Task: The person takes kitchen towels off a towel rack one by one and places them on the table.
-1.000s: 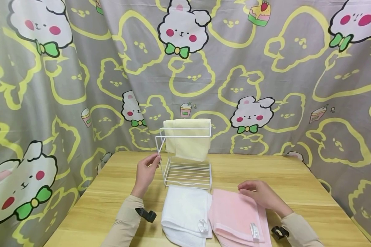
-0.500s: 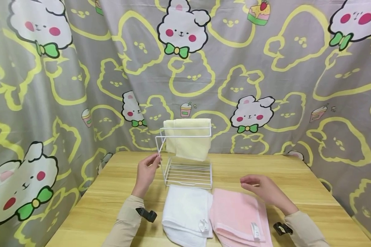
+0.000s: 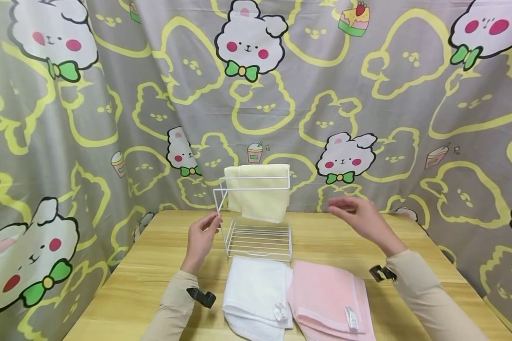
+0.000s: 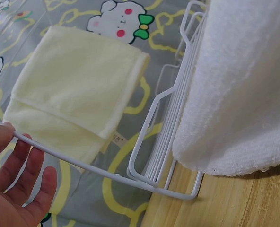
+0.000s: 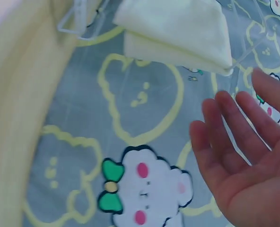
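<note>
A white wire rack (image 3: 217,203) stands on the table with a folded yellow towel (image 3: 262,202) draped over its top bar. My left hand (image 3: 201,240) pinches the rack's left side wire between thumb and index finger; in the left wrist view the other fingers (image 4: 40,184) are loosely bent beside the wire. To the right of the rack, my right hand (image 3: 364,221) hovers in the air, holding nothing. Its fingers (image 5: 239,120) are relaxed and spread in the right wrist view, apart from the yellow towel.
In front of the rack, a folded white towel (image 3: 256,291) lies beside a folded pink towel (image 3: 324,289) on the wooden table (image 3: 409,255). Both have small tags. A grey curtain (image 3: 273,113) with cartoon figures hangs behind the table. A black strap sits on each wrist.
My right hand has risen from above the pink towel, moving up and forward to about the height of the hanging towel's lower part. The left hand and rack have stayed in place.
</note>
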Tool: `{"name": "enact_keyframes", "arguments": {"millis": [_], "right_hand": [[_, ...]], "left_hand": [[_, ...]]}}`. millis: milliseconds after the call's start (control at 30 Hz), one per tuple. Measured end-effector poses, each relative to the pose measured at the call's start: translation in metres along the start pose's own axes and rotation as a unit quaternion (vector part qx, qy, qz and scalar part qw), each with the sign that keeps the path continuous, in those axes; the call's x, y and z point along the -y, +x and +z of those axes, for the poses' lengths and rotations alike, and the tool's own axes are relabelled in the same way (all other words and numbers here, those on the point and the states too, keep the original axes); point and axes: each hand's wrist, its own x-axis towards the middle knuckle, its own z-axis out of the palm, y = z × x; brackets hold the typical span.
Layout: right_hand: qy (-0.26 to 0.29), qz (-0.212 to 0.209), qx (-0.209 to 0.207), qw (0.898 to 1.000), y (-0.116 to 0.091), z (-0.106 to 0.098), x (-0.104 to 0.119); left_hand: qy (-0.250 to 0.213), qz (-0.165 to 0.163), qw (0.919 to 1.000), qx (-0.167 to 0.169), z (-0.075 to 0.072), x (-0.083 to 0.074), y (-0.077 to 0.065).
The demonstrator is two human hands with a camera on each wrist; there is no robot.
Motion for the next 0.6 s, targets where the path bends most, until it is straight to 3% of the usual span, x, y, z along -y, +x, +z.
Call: {"name": "enact_keyframes", "arguments": {"millis": [233,600], "right_hand": [[-0.003,-0.035,-0.040,0.999,0.046,-0.009,0.034],[0.026,-0.063,-0.038,0.997,0.103,-0.005,0.077]], "left_hand": [[-0.003,-0.001,1.0000,0.002,-0.002,-0.001,0.000],[0.004,0.011,0.9999,-0.003,0.000,0.000,0.001]]}}
